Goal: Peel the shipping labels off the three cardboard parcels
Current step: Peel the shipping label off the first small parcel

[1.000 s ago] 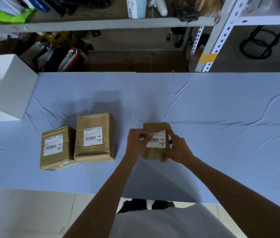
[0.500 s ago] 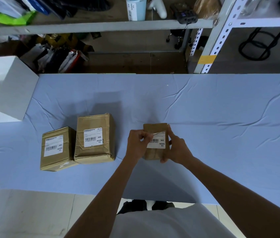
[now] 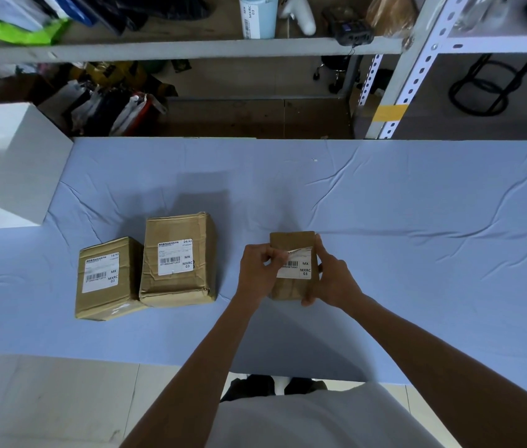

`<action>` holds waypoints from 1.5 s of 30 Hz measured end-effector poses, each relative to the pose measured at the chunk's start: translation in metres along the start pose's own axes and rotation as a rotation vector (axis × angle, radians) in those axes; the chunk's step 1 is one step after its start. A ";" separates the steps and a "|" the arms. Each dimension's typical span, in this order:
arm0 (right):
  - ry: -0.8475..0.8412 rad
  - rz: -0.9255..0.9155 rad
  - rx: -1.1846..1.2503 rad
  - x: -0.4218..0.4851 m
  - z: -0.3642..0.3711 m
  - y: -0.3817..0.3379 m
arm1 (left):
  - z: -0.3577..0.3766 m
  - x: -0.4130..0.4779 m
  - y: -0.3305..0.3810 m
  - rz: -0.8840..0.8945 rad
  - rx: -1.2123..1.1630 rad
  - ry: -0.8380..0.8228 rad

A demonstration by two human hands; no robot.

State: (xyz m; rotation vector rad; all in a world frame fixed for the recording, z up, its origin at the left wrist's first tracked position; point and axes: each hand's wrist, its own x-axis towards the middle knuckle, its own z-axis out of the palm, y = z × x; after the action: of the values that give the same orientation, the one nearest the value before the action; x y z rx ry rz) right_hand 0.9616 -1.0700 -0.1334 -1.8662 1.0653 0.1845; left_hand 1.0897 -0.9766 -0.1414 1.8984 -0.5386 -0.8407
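Three brown cardboard parcels lie on the blue cloth. The small right parcel is held at its right side by my right hand, fingers curled round its edge. Its white label has its top left corner lifted, and my left hand pinches that corner. The middle parcel carries a flat white label. To its left, the left parcel also bears a flat label.
A white box stands at the table's left end. Metal shelving with bags and bottles runs behind the far edge. The blue cloth stretches bare to the right. The table's near edge is close to my body.
The label's top edge has come a little further off the small parcel under my left hand. Both hands stay on the same parcel.
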 end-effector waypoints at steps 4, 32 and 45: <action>-0.006 -0.014 -0.015 0.002 0.000 0.001 | -0.001 0.001 0.001 -0.031 -0.014 -0.012; 0.004 -0.020 -0.037 0.005 0.002 0.004 | -0.005 -0.001 0.004 -0.059 -0.055 -0.037; 0.015 -0.032 -0.065 0.004 0.002 0.002 | -0.006 -0.002 0.004 -0.058 -0.081 -0.067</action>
State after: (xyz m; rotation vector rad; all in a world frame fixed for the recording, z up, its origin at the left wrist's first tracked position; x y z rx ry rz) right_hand 0.9631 -1.0714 -0.1381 -1.9444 1.0498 0.1888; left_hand 1.0933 -0.9734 -0.1353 1.8245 -0.4855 -0.9527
